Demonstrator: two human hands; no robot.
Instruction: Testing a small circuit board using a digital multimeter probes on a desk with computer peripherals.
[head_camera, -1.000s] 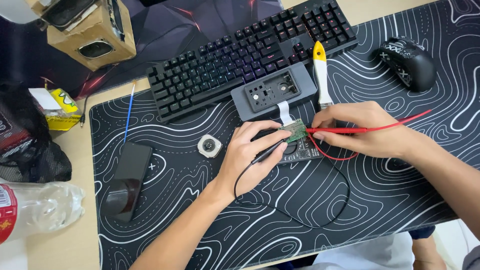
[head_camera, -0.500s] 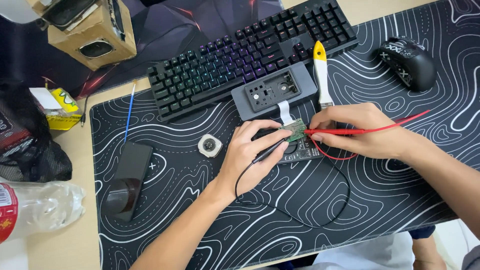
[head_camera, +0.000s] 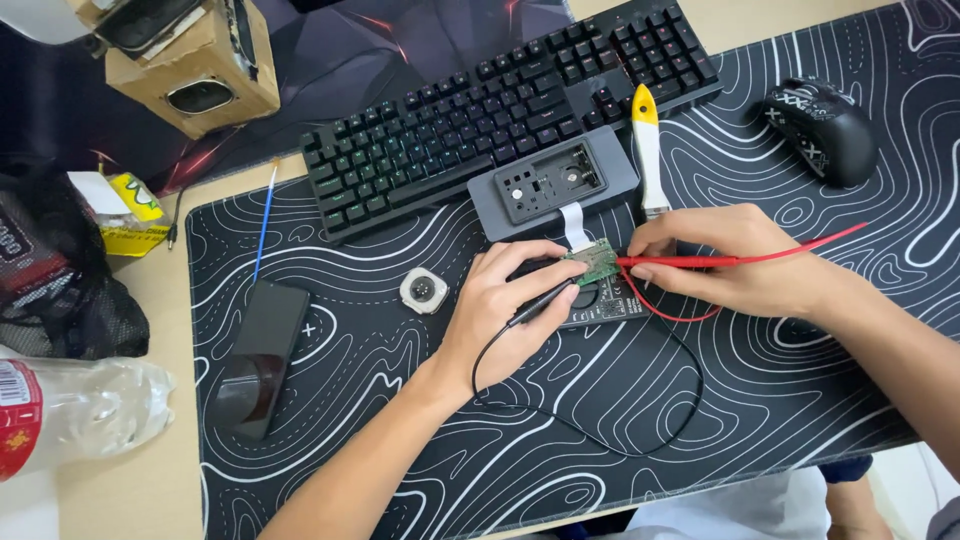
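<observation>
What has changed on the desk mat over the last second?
Nothing visibly moved. The left hand still holds the black probe and the right hand the red probe, both tips at the small green circuit board. Keyboard and mouse stay put.

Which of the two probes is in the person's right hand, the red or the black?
The red probe: the right hand pinches it, tip on the small green circuit board. The black probe sits in the left hand, reaching the board from the other side.
</observation>
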